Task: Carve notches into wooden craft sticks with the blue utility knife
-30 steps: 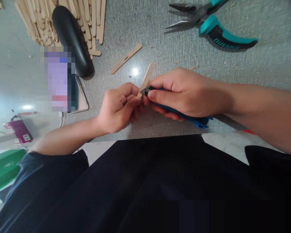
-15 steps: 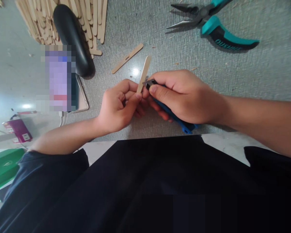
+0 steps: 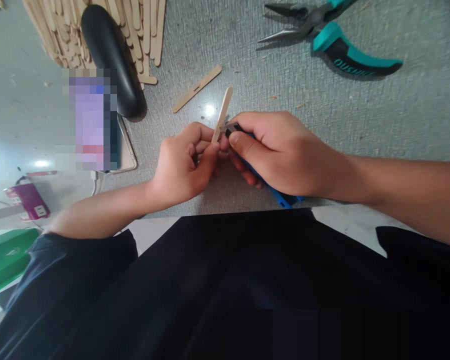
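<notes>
On grey textured bench (image 3: 416, 115): open pliers (image 3: 315, 19) right, slotted stick (image 3: 205, 81) midway, heap of sticks (image 3: 65, 30) left, few splinters (image 3: 300, 105).

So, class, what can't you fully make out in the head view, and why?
All in the head view:
Held stick: lower end hidden by left hand.
Blue cutter: much of its handle hidden by right hand.
Pliers: one handle cut off by top edge.
Stick pile: partly covered by black object.
Screen: contents pixelated.

It looks like a craft workspace: pliers (image 3: 316, 19), heaped wooden sticks (image 3: 64, 31) and slivers (image 3: 273, 97) on a grey tabletop (image 3: 375, 120).
</notes>
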A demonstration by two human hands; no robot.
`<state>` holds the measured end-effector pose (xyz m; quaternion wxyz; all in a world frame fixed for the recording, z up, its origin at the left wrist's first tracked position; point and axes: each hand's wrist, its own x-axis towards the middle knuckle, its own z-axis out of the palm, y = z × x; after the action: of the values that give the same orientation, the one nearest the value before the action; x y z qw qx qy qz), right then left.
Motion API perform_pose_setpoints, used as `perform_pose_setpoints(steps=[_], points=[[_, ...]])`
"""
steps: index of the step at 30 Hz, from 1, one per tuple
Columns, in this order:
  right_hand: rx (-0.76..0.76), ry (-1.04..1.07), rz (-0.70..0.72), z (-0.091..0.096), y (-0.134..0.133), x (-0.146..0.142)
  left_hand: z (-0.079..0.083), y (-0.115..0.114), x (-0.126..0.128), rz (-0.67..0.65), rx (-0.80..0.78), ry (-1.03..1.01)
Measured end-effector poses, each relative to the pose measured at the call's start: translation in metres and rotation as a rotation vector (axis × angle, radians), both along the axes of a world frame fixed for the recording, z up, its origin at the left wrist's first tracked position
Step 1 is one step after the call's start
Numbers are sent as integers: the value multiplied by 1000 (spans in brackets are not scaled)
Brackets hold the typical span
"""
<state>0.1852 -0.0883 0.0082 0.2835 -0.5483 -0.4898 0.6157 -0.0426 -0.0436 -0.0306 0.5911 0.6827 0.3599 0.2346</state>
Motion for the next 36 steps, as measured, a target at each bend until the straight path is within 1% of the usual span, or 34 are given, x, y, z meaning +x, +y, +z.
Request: perform_pose_setpoints(steps=[8,15,19,21,25,29,36], points=[[97,46,2,-6,-1,0,5,1,4,19,-113,-73],[67,58,5,-7,0,-1,4,1,5,24,-180,-115],[59,74,8,-8,0,0,7,1,5,35,-226,-81],[52,89,-2,-7,0,0,6,1,5,30,-212,-92],[36,111,-5,-6,0,1,0,2,6,1,-171,-189],[24,85,9,-6,1,2,-4,3,5,-14,-202,-194],[23,69,21,-7,2,1,-1,3,5,0,-262,-188]])
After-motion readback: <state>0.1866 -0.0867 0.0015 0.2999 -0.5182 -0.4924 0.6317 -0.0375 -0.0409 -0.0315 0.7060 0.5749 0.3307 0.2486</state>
